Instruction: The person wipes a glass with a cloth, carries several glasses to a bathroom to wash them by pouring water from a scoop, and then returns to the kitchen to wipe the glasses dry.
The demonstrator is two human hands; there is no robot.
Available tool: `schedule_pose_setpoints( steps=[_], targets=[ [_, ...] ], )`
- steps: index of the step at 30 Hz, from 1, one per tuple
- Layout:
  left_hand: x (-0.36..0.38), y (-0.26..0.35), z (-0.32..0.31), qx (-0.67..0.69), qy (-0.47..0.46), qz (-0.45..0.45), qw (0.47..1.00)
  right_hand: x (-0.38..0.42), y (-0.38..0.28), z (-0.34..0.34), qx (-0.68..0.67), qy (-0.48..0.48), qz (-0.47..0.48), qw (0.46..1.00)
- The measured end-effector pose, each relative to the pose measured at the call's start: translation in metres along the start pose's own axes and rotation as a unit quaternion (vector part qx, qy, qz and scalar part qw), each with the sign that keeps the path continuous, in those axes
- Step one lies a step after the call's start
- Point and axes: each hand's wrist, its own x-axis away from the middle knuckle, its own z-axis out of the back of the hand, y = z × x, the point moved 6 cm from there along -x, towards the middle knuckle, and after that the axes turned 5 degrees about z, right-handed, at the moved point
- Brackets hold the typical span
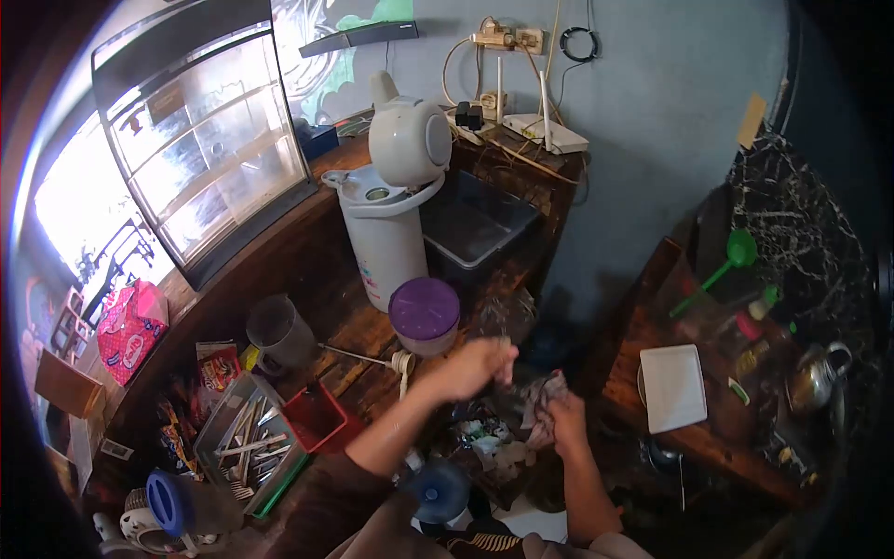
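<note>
My right hand [565, 419] is closed on a crumpled greyish cloth [540, 401], held above a heap of litter [489, 443]. My left hand [478, 368] is up and to the left of the cloth, over the table's edge. Its fingers are curled together, and whatever is in them is too small or blurred to make out. A clear plastic bag [503, 315] lies just beyond the left hand. Near that wrist stands a tub with a purple lid [426, 309].
A white thermos [384, 247] and a black tray [480, 219] stand at the back. A red container [315, 417] and a cutlery tray [247, 443] are at left, with a blue water jug [440, 491] below. A white tray [673, 388] sits on the right-hand table.
</note>
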Motion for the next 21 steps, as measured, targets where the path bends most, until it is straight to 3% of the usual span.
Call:
schedule_pose_setpoints(
  steps=[2,5,7,8,9,10,11,12,14,15,17,20,21],
  targets=[
    [-0.044,-0.001,0.028,0.03,-0.028,0.089,0.995,-0.044,-0.032,0.01,0.01,0.066,0.087,0.994],
    [-0.099,-0.002,0.065,-0.003,-0.045,0.112,0.993,-0.113,-0.063,0.001,-0.014,0.064,0.152,0.986],
    [-0.131,-0.007,0.092,-0.221,0.066,0.099,0.968,-0.16,-0.072,-0.01,-0.019,0.042,0.163,0.985],
    [-0.142,-0.014,0.095,-0.225,0.076,0.105,0.966,-0.182,-0.08,-0.015,0.062,0.049,0.215,0.973],
    [-0.149,-0.016,0.107,-0.272,0.178,0.11,0.94,-0.198,-0.089,-0.024,0.14,0.055,0.268,0.952],
    [-0.153,-0.02,0.119,-0.316,0.276,0.113,0.901,-0.212,-0.093,-0.032,0.135,0.045,0.268,0.953],
    [-0.165,-0.04,0.132,-0.379,0.343,0.053,0.858,-0.222,-0.102,-0.041,0.223,0.051,0.306,0.924],
    [-0.171,-0.053,0.135,-0.381,0.35,0.055,0.854,-0.231,-0.109,-0.05,0.311,0.058,0.341,0.885],
    [-0.173,-0.066,0.148,-0.313,0.453,0.022,0.834,-0.258,-0.108,-0.064,0.326,0.044,0.336,0.882],
    [-0.178,-0.075,0.152,-0.314,0.459,0.023,0.831,-0.271,-0.104,-0.074,0.393,0.024,0.333,0.857],
    [-0.188,-0.106,0.164,-0.194,0.481,0.113,0.847,-0.297,-0.094,-0.092,0.458,-0.001,0.331,0.825],
    [-0.193,-0.129,0.168,-0.079,0.527,0.162,0.83,-0.338,-0.074,-0.118,0.535,-0.035,0.307,0.786],
    [-0.196,-0.135,0.171,-0.097,0.537,0.165,0.822,-0.355,-0.066,-0.124,0.58,-0.025,0.289,0.761]
  ],
)
